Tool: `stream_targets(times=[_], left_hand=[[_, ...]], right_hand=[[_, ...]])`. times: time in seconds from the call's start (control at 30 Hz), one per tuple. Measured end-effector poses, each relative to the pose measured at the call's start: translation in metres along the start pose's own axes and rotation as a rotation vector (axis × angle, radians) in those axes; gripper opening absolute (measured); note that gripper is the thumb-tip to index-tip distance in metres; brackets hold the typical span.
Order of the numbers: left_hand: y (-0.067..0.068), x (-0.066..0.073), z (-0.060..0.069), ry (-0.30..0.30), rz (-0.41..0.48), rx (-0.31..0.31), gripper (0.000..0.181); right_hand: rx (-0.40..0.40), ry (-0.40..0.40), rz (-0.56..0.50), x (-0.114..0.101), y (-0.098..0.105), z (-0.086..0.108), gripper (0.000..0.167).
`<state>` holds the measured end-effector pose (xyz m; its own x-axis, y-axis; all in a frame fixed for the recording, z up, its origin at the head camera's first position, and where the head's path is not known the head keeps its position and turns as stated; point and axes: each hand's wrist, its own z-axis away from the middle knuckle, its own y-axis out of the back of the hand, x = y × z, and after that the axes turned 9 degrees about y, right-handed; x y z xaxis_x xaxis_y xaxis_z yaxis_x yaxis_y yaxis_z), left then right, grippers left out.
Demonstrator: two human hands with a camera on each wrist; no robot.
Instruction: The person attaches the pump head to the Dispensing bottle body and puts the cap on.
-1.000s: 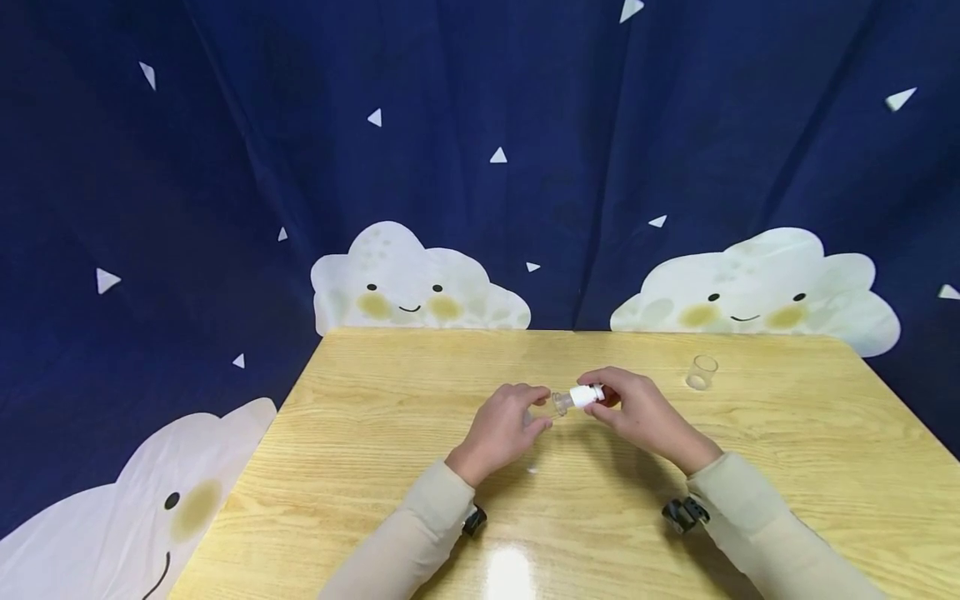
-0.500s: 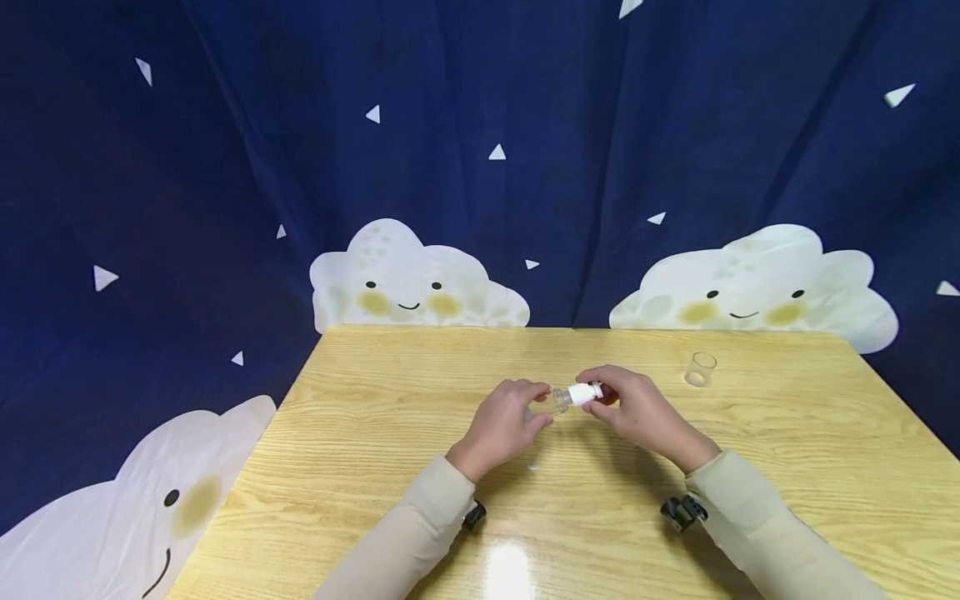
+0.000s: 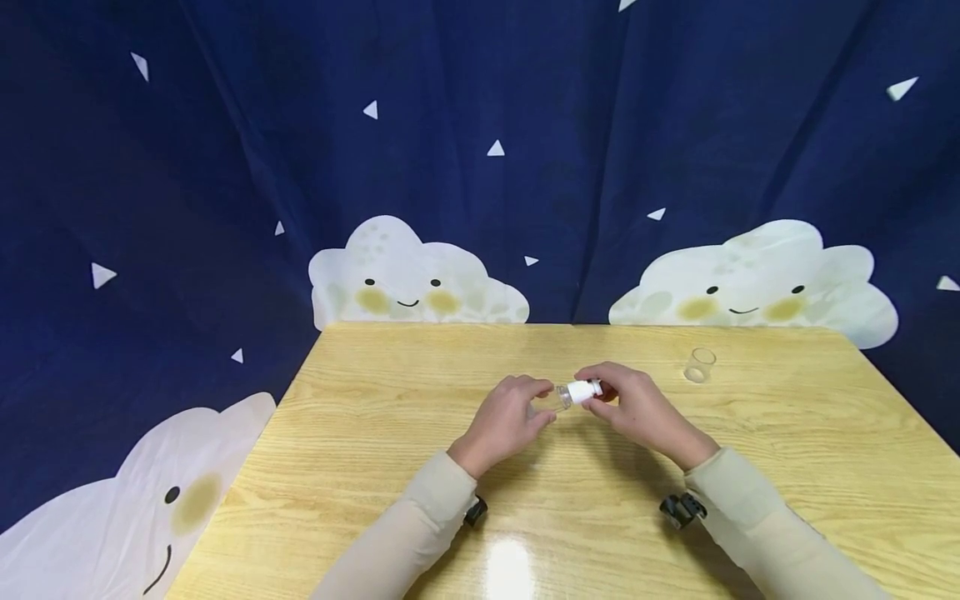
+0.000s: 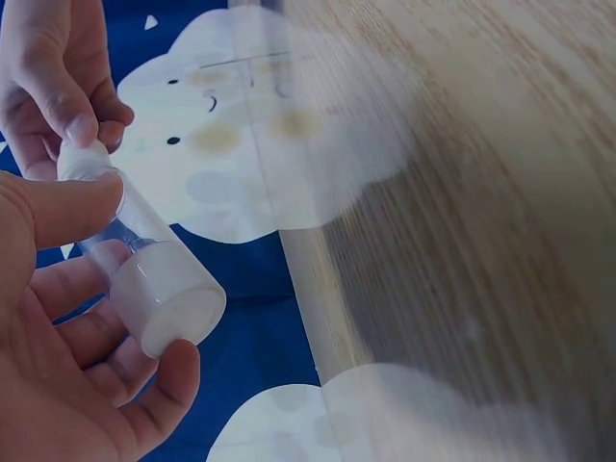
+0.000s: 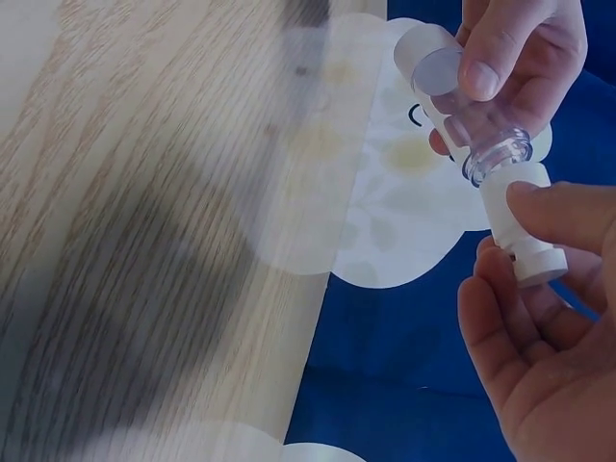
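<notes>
My left hand (image 3: 501, 422) holds a small clear bottle (image 4: 166, 284) with a white base, thumb on one side and fingers round the other. The bottle lies tilted, its threaded neck (image 5: 502, 154) towards the right hand. Between thumb and fingers, my right hand (image 3: 639, 412) pinches a white pump top (image 5: 517, 207) at the bottle's mouth. Pump top and neck meet in line; whether the threads are engaged cannot be told. Both hands are above the wooden table, near its middle.
A clear open-ended cylinder (image 3: 700, 367), like a cap, stands on the table (image 3: 360, 433) at the back right. Behind the table's far edge hangs a dark blue curtain (image 3: 450, 83) with clouds and white triangles.
My left hand has shifted slightly right with the bottle, so its neck sits closer to the pump top. The right hand stays nearly in place. The whole head view has moved slightly.
</notes>
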<state>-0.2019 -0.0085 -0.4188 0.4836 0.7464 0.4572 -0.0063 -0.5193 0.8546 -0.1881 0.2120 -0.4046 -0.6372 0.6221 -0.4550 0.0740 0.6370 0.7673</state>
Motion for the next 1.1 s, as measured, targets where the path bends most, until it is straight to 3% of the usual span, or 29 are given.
stream_targets(times=[0.3, 0.87, 1.1], left_hand=[[-0.0004, -0.0009, -0.0010, 0.006, 0.002, -0.014, 0.036], [-0.0021, -0.0006, -0.0009, 0.000, -0.001, -0.034, 0.036], [-0.0016, -0.0018, -0.0024, -0.002, 0.036, -0.079, 0.037]], right_hand=[[0.018, 0.022, 0.013, 0.0001, -0.0030, -0.0005, 0.029], [0.030, -0.011, -0.006, -0.0020, -0.0047, 0.0015, 0.028], [0.051, 0.008, -0.017, -0.0003, -0.0051, 0.0026, 0.027]])
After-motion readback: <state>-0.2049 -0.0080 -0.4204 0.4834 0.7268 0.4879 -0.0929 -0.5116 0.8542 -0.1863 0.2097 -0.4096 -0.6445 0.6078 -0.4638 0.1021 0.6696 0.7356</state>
